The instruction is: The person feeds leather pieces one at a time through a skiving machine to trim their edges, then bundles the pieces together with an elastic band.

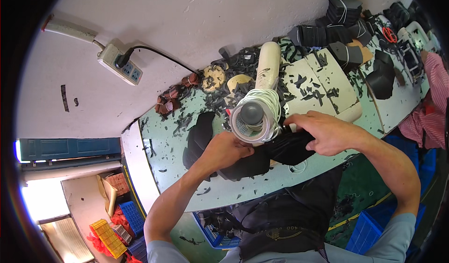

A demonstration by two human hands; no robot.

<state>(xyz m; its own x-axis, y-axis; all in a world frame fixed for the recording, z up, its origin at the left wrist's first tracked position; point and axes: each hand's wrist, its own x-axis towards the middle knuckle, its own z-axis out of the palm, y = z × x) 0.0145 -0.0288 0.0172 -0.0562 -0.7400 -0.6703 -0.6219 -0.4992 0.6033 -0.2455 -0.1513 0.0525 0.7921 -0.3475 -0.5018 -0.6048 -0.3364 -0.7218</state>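
In front of me stands a bench machine with a cream arm. A coil of white cord sits around its round grey knob. My left hand is closed, its fingertips pinching the edge of a black flat piece just below the machine head. My right hand has its index finger stretched toward the machine and its thumb apart. It is at a stack of black cut pieces. More black pieces lie left of the machine. The machine head hides the working spot.
Black scraps heap behind the machine and scatter over the pale green tabletop. Bundled black pieces stand at the back right. A power strip hangs on the wall. Blue crates stand below. A person's checked sleeve shows at right.
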